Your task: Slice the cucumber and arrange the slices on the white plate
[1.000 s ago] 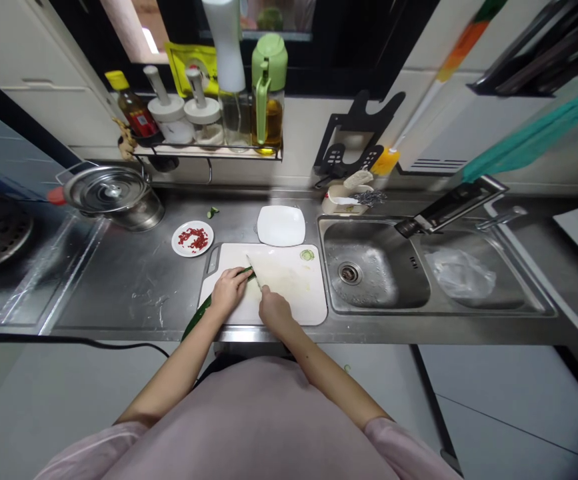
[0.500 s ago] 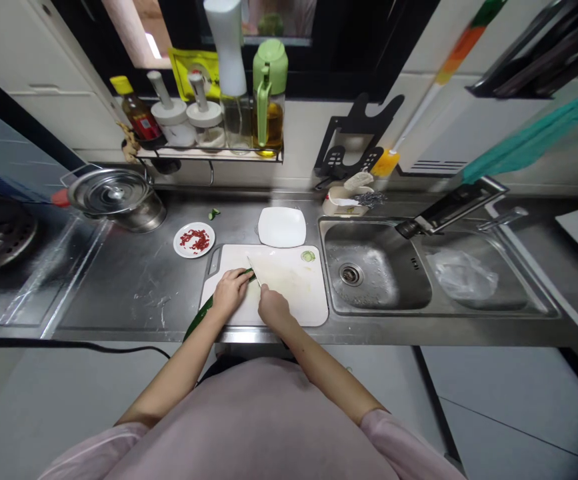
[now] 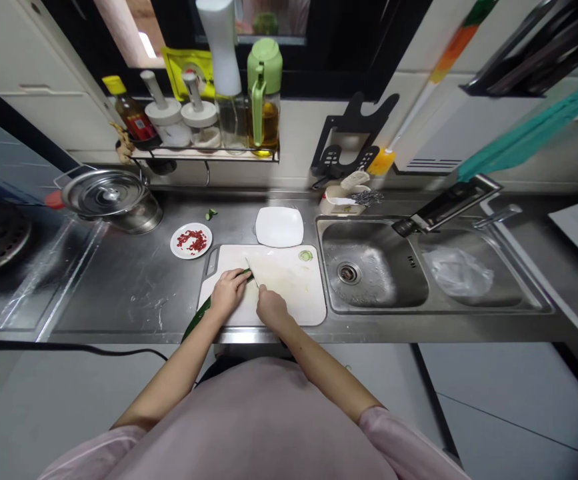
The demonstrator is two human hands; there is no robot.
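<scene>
A white cutting board (image 3: 289, 293) lies on the steel counter in front of me. My left hand (image 3: 227, 292) is closed over a long green cucumber (image 3: 197, 317) that sticks out past the board's near left corner. My right hand (image 3: 271, 309) grips a knife (image 3: 252, 271) whose blade rests against the cucumber's cut end beside my left fingers. One cucumber slice (image 3: 305, 255) lies at the board's far right corner.
A small plate of chopped red chilli (image 3: 191, 241) and a white square dish (image 3: 279, 226) sit behind the board. A lidded steel pot (image 3: 109, 197) stands at the left, a double sink (image 3: 373, 270) at the right. Bottles fill a shelf (image 3: 203, 152) on the back wall.
The hands, knife and cucumber stay in almost the same place on the board. The view has shifted slightly.
</scene>
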